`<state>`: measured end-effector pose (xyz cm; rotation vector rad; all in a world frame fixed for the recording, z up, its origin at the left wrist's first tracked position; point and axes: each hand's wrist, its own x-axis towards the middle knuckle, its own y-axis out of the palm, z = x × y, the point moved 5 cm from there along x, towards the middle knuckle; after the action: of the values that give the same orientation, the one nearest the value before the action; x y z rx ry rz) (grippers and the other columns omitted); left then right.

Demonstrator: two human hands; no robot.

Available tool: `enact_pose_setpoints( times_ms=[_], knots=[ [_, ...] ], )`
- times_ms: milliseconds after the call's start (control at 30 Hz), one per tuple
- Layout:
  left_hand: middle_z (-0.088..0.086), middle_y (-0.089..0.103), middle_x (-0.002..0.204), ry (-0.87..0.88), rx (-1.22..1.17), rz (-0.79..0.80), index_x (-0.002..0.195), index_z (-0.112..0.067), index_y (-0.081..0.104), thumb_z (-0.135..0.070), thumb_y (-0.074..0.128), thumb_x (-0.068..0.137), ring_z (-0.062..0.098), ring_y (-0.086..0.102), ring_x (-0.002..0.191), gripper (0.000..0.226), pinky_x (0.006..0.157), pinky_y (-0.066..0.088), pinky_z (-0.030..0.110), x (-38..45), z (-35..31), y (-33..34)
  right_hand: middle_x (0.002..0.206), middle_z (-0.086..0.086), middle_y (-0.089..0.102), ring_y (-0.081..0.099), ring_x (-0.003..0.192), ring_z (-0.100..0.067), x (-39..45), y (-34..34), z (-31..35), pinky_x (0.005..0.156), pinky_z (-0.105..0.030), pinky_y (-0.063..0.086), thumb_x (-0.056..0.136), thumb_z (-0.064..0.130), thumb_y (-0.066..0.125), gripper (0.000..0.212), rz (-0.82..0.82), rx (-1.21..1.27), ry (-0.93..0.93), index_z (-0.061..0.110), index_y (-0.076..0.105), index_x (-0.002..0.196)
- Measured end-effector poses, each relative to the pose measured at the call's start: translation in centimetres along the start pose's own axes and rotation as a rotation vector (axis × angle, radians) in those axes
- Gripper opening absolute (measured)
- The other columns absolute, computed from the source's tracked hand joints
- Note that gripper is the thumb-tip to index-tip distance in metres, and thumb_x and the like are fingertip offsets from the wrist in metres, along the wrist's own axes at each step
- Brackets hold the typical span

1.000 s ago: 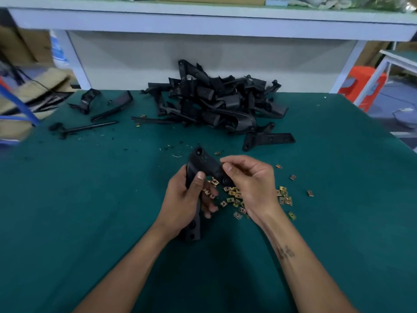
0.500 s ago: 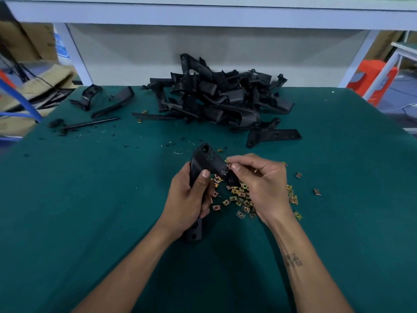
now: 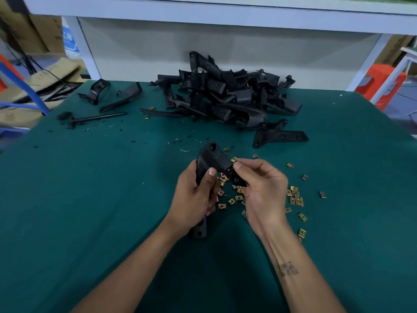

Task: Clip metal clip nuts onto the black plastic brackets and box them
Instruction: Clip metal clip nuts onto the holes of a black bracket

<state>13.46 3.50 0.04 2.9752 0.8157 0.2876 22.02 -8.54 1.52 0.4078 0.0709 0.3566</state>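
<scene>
Left hand (image 3: 194,195): fingers wrapped round a black bracket (image 3: 212,163), held upright above the table.
Right hand (image 3: 261,188): thumb and fingers pinch a brass clip (image 3: 234,159) against the bracket's upper edge.
Loose clips (image 3: 295,197): scattered beneath and right of the hands.
Bracket pile (image 3: 225,98): heaped at the far edge.
Table (image 3: 90,199): green cloth, flecked with black scraps.
Room: white shelf frame (image 3: 225,16) behind; orange stool (image 3: 379,84) far right.

Both forearms reach forward, the left hand (image 3: 194,195) gripping a bracket (image 3: 211,161) with curled fingers, the right hand (image 3: 261,190) pinching its end with thumb and fingertips.
</scene>
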Motion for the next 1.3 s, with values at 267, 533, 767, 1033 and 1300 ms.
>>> enact_pose_setpoints(
  times_ms=[267,533,767,1033,1300],
  knots=[
    [0.004,0.051,0.069,-0.019,-0.047,-0.047,0.103,0.000,0.045,-0.023,0.046,0.109,0.015,0.036,0.043,0.025,0.040,0.032,0.024,-0.2,0.5,-0.7,0.074,0.010,0.073,0.065,0.069,-0.002,-0.4,1.2,0.7,0.064,-0.017,0.050,0.085,0.009,0.076,0.014,0.129,-0.343,-0.267,0.022,0.075,0.079],
    [0.003,0.050,0.067,-0.012,-0.105,-0.060,0.098,-0.004,0.047,-0.026,0.050,0.107,0.015,0.037,0.042,0.024,0.038,0.034,0.024,-0.2,0.9,-0.8,0.082,-0.004,0.073,0.067,0.086,-0.021,-0.2,1.5,-0.3,0.086,-0.037,0.054,0.083,0.014,0.072,0.007,0.253,-0.079,-0.031,0.011,0.075,0.076],
    [0.005,0.047,0.064,-0.040,-0.184,-0.140,0.094,-0.008,0.050,-0.022,0.051,0.108,0.014,0.034,0.042,0.020,0.040,0.031,0.023,0.0,1.2,-1.6,0.121,0.007,0.072,0.071,0.111,-0.016,-2.1,2.2,-0.1,0.095,-0.035,0.059,0.088,0.016,0.067,0.037,0.325,-0.401,-0.080,0.023,0.073,0.124],
    [0.008,0.051,0.075,-0.066,-0.160,0.054,0.091,-0.010,0.044,-0.025,0.047,0.108,0.019,0.035,0.046,0.023,0.041,0.035,0.027,-0.2,1.7,-0.4,0.102,0.006,0.070,0.068,0.097,-0.019,-8.1,-11.1,5.0,0.093,-0.030,0.053,0.088,0.009,0.067,0.028,-0.329,-1.102,-0.542,0.012,0.076,0.114],
    [0.008,0.055,0.073,-0.097,-0.157,0.276,0.090,-0.017,0.049,-0.036,0.052,0.105,0.019,0.039,0.043,0.024,0.043,0.040,0.029,-2.5,1.2,3.3,0.093,0.017,0.057,0.058,0.080,-0.011,-8.3,-14.4,4.3,0.067,-0.010,0.040,0.080,0.012,0.086,0.026,-0.091,-1.176,-0.318,0.026,0.075,0.099]
  ],
)
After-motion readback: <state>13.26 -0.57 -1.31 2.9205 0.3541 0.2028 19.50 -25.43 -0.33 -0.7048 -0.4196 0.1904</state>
